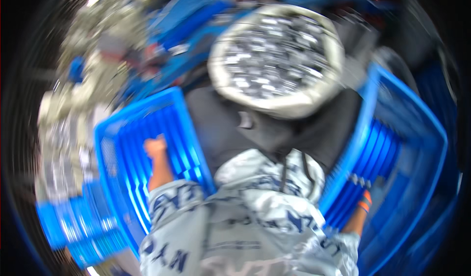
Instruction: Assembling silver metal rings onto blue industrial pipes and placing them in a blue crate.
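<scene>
The whole picture is smeared by motion. On the left, my left hand (155, 147) is over a blue plastic crate (102, 151) that holds several long, shiny blue strips or panels (137, 143). Its fingers look bunched together, but blur hides whether they grip one. My right forearm (354, 223) reaches into a larger blue crate (426, 116) on the right. An orange band (364, 202) shows at its wrist. Next to it lie similar blue pieces (375, 151), with small silvery bits (359, 181) among them. The fingers of my right hand cannot be made out.
Ahead, between my dark-trousered knees (216, 114), stands a pale round sack (218, 72) full of small shiny metal parts (277, 55). Pale bags (93, 87) are heaped at the far left. Blue stacked containers (81, 222) stand beside the left crate.
</scene>
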Demonstrator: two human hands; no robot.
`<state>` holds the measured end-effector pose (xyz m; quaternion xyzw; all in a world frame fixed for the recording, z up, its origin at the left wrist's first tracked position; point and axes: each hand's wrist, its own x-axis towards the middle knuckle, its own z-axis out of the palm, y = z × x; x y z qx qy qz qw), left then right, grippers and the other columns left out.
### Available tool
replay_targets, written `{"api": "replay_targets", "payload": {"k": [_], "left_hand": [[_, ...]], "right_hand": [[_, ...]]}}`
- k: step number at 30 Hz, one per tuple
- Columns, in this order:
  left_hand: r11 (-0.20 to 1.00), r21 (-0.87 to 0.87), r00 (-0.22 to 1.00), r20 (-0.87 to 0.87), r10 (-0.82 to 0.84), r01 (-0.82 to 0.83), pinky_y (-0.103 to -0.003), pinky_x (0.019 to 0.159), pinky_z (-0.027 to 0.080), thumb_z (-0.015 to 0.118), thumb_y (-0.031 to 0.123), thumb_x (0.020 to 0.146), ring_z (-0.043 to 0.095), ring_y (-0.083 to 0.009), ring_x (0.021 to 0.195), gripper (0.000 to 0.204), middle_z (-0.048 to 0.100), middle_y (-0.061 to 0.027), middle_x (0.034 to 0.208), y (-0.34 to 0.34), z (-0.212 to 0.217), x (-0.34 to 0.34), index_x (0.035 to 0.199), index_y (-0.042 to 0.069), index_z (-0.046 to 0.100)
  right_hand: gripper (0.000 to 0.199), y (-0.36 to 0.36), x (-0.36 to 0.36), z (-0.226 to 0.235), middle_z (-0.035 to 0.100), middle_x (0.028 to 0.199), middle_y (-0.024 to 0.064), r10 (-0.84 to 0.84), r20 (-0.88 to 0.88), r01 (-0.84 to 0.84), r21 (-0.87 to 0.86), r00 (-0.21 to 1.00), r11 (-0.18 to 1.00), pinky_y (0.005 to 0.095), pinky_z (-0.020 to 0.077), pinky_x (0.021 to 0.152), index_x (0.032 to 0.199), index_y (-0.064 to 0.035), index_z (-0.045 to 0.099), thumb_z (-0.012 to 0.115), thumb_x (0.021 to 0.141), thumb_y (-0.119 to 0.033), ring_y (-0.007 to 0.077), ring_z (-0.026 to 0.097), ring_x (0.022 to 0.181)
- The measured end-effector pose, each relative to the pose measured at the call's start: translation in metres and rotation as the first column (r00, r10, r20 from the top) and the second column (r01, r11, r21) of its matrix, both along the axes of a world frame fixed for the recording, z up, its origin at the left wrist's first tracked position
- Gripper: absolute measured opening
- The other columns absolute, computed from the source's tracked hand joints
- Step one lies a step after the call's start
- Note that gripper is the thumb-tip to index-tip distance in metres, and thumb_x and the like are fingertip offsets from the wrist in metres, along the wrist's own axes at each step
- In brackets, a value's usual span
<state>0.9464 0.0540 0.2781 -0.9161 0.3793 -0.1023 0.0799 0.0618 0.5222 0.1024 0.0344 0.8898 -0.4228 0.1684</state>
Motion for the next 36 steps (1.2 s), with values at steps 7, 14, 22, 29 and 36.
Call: {"api": "replay_targets", "payload": {"k": [7, 14, 22, 29, 36], "left_hand": [[0.963, 0.063, 0.937, -0.255, -0.238, 0.261, -0.067, 0.131, 0.031, 0.062, 0.073, 0.102, 0.032, -0.0547, 0.162, 0.088, 0.043, -0.0382, 0.168, 0.036, -0.043, -0.062, 0.145, -0.004, 0.069], [0.876, -0.286, 0.884, -0.150, -0.442, 0.389, -0.062, 0.128, 0.035, 0.081, 0.048, 0.094, 0.039, -0.0476, 0.160, 0.075, 0.048, -0.0310, 0.166, 0.010, -0.030, -0.002, 0.150, 0.001, 0.065], [0.900, -0.326, 0.953, -0.187, 0.239, -0.290, -0.068, 0.131, 0.029, 0.085, 0.059, 0.089, 0.038, -0.0422, 0.163, 0.102, 0.046, -0.0268, 0.172, 0.042, 0.115, 0.219, 0.165, 0.004, 0.046], [0.921, -0.094, 0.904, -0.251, 0.346, -0.379, -0.065, 0.127, 0.038, 0.090, 0.078, 0.072, 0.059, -0.0434, 0.146, 0.114, 0.059, -0.0262, 0.157, 0.036, 0.152, 0.232, 0.152, 0.002, 0.062], [0.853, -0.432, 0.950, -0.229, 0.211, -0.293, -0.049, 0.116, 0.054, 0.094, 0.052, 0.077, 0.067, -0.0435, 0.135, 0.090, 0.065, -0.0270, 0.148, 0.033, 0.149, 0.204, 0.145, -0.001, 0.066]], "right_hand": [[0.041, -0.317, -0.009, 0.256, 0.067, 0.155, 0.0168, 0.500, -0.561, -0.749, -0.444, 0.660, 0.492, 0.0379, 0.0438, 0.125, 0.155, 0.0044, 0.063, 0.061, 0.116, -0.008, 0.0248, 0.062, 0.143], [0.086, -0.529, 0.215, 0.308, 0.046, 0.172, 0.0264, 0.718, -0.609, -0.925, 0.356, -0.337, -0.132, 0.0531, 0.0363, 0.130, 0.170, -0.0050, 0.044, 0.080, 0.100, -0.039, 0.0461, 0.045, 0.157], [0.081, -0.553, 0.261, 0.273, 0.053, 0.166, 0.0246, 0.749, -0.573, -0.867, 0.498, -0.332, -0.004, 0.0543, 0.0567, 0.109, 0.163, -0.0182, 0.057, 0.087, 0.088, -0.025, 0.0494, 0.060, 0.141], [0.089, -0.554, 0.250, 0.252, 0.077, 0.130, 0.0203, 0.903, -0.397, -0.893, 0.449, -0.166, 0.033, 0.0537, 0.0596, 0.075, 0.170, -0.0242, 0.049, 0.074, 0.088, -0.002, 0.0434, 0.076, 0.095], [0.031, -0.524, 0.221, 0.260, 0.079, 0.112, 0.0226, 0.801, -0.546, -0.844, 0.527, -0.245, 0.101, 0.0518, 0.0623, 0.076, 0.115, -0.0120, 0.086, 0.074, 0.087, -0.011, 0.0427, 0.078, 0.091]]}}
